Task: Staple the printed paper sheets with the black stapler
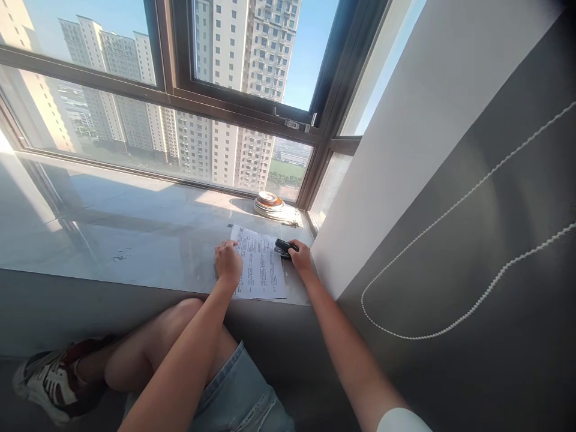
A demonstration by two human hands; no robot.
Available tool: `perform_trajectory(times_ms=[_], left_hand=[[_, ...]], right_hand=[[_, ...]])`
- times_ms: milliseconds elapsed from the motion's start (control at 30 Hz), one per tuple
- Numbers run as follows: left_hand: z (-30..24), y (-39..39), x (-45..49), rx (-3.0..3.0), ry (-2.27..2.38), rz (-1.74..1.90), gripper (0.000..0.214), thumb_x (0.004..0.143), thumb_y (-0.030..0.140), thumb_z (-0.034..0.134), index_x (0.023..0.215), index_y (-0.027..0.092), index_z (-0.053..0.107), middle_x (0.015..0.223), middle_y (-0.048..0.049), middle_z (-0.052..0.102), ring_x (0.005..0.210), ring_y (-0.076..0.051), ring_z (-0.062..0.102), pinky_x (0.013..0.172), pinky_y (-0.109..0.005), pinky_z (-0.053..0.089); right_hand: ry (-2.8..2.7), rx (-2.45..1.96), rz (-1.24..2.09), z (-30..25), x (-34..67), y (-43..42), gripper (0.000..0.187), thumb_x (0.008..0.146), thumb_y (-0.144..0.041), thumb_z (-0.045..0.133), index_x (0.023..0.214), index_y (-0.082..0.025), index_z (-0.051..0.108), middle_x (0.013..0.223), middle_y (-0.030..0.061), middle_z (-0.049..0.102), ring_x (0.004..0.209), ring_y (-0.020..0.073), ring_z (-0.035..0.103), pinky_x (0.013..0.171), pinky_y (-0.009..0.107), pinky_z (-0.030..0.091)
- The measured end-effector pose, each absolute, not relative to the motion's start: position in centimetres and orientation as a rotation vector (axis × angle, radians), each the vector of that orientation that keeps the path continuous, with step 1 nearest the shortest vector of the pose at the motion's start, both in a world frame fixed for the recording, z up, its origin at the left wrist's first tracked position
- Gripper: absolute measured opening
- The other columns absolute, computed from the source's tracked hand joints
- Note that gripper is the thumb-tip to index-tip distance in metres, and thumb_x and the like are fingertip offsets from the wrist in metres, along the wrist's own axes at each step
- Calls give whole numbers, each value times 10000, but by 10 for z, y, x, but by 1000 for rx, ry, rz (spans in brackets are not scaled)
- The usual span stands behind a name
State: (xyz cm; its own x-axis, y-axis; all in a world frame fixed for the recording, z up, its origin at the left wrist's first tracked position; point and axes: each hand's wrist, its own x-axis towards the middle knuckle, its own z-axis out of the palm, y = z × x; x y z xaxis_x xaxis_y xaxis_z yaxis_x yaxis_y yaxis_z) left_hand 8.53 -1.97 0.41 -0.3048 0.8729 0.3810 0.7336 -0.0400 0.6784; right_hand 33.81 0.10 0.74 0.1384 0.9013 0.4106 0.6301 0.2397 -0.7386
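Observation:
Printed paper sheets (258, 264) lie on the pale, glossy window sill (180, 258), close to its front edge. At their left edge is my left hand (228, 262), its fingers curled and closed on the margin; the thumb side is partly hidden. My right hand (299, 257) is closed around a black stapler (285, 246) at the upper right edge of the sheets. The stapler's front end reaches over the paper's margin. Whether its jaws are pressed together I cannot tell.
Behind the sheets, a round stack of plates or lids (269, 206) stands by the window frame (243, 108). Small dark bits (120, 254) lie scattered on the sill at left. A white wall (405, 120) rises at right, and a beaded blind chain (418, 337) hangs there.

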Motion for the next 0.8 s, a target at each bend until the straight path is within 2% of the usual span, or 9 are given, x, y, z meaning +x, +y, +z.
perform_trajectory(times_ms=[100,300,467,800], left_hand=[[2,-18,86,1739,2085,1230,485,783,-33,421,1153,142,681,1197,-187,693,1164,-367,591,916,-453,489],[3,-19,85,1729,2140,1087,420,820,-27,438,1114,147,683,1160,-180,699,1137,-359,603,907,-427,468],[5,-21,86,1719,2158,1033,403,854,-19,443,1130,149,684,1190,-174,691,1165,-348,601,932,-416,471],[7,-22,86,1680,2157,1010,383,878,-8,449,1134,149,686,1206,-169,689,1177,-329,598,922,-392,476]], right_hand=[[-1612,-1525,265,8,336,-1,351,753,-259,461,947,-235,753,895,31,740,929,256,645,912,379,504],[-1797,-1444,119,8,328,-8,464,859,-214,429,1216,-270,720,1169,43,723,1136,274,577,1059,459,398],[-1882,-1395,54,3,327,-6,610,851,-85,406,1354,-298,677,1208,38,699,1114,246,574,1023,427,375],[-2007,-1523,-181,-1,322,-2,650,869,20,450,1374,-321,676,1158,75,639,1099,238,539,1009,403,313]])
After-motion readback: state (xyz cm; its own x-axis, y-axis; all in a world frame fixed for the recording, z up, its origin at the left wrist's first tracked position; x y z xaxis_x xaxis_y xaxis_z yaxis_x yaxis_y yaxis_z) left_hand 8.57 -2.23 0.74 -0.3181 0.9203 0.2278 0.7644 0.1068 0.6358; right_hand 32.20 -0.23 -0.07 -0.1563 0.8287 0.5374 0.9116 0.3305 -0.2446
